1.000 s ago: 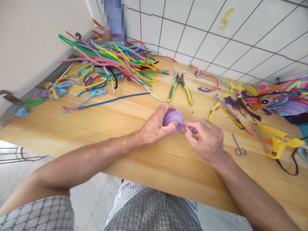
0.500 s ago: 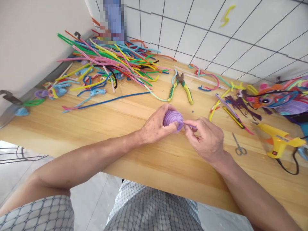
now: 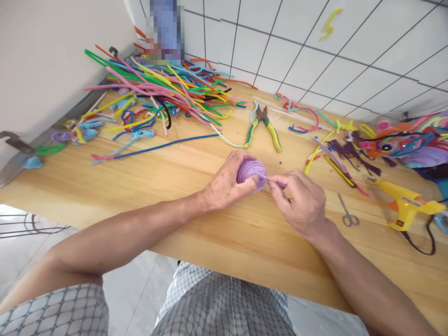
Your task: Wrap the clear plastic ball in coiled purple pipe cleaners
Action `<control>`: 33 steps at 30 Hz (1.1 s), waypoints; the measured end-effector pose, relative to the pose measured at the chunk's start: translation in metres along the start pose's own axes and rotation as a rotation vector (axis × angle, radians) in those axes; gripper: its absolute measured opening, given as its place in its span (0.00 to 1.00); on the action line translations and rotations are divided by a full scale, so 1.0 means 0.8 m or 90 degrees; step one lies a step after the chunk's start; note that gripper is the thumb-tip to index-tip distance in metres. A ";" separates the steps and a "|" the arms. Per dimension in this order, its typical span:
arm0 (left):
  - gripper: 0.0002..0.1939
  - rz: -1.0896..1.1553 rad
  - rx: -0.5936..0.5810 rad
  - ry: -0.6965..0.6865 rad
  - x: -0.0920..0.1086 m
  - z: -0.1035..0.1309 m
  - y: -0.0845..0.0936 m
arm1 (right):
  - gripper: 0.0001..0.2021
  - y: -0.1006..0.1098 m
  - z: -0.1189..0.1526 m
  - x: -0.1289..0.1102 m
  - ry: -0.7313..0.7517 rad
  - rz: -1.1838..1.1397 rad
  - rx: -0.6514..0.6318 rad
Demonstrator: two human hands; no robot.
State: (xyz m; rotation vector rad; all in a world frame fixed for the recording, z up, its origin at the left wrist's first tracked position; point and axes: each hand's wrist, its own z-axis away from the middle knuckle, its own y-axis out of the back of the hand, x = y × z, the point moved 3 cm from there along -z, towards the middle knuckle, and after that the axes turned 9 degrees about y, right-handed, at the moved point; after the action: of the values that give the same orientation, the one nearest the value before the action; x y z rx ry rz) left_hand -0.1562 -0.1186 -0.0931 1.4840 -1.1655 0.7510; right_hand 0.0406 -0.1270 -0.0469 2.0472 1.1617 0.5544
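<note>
A rounded purple coil of pipe cleaner [image 3: 250, 173] is wrapped by the fingers of my left hand [image 3: 226, 186], with the thumb across its lower right side. At its right edge, my right hand [image 3: 303, 198] pinches a purple strand [image 3: 279, 182] that runs to the coil. Both hands are over the wooden table [image 3: 217, 233]. Beyond the coil lie pliers [image 3: 262, 127] with yellow and green handles, their handles spread apart.
Colourful pipe cleaners [image 3: 157, 86] are heaped at the back left. Small scissors [image 3: 347, 214], a yellow glue gun [image 3: 406, 200], a yellow cutter [image 3: 339, 171] and a colourful figure [image 3: 395, 142] are at the right. A tiled wall [image 3: 266, 51] stands behind.
</note>
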 end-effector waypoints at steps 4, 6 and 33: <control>0.18 -0.005 0.009 -0.008 0.000 0.002 -0.001 | 0.05 -0.001 0.000 -0.002 0.006 0.008 0.000; 0.18 -0.009 0.011 -0.012 0.001 0.002 -0.001 | 0.05 -0.002 0.000 -0.003 0.000 0.001 0.000; 0.17 -0.003 -0.037 0.020 0.003 0.000 0.001 | 0.10 -0.005 0.006 0.006 -0.029 -0.040 0.003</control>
State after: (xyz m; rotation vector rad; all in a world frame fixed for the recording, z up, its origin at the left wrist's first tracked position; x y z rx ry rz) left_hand -0.1559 -0.1196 -0.0907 1.4213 -1.1504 0.7295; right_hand 0.0441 -0.1236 -0.0530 2.0099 1.1959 0.4723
